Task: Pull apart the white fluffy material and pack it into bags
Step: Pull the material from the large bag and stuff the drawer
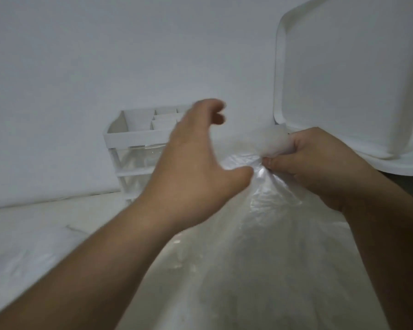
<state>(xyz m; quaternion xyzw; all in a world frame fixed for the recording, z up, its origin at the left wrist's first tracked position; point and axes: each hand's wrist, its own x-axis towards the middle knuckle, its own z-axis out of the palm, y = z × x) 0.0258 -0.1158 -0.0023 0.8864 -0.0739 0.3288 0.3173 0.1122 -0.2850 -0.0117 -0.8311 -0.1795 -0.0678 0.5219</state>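
Note:
A large clear plastic bag (260, 246) stretches from the bottom of the view up to the middle. My right hand (320, 163) grips a tuft of white fluffy material (273, 141) and pinches the gathered top of the bag just below it. My left hand (196, 158) hovers beside the bag's top, fingers spread and loosely curved, blurred by motion; its thumb lies close to the plastic. It holds nothing that I can see.
A white compartment organizer (134, 136) with clear drawers stands against the wall behind my left hand. A big white plastic lid or tub (343, 79) leans at the upper right. More crumpled clear plastic (26, 260) lies on the pale marble table at the left.

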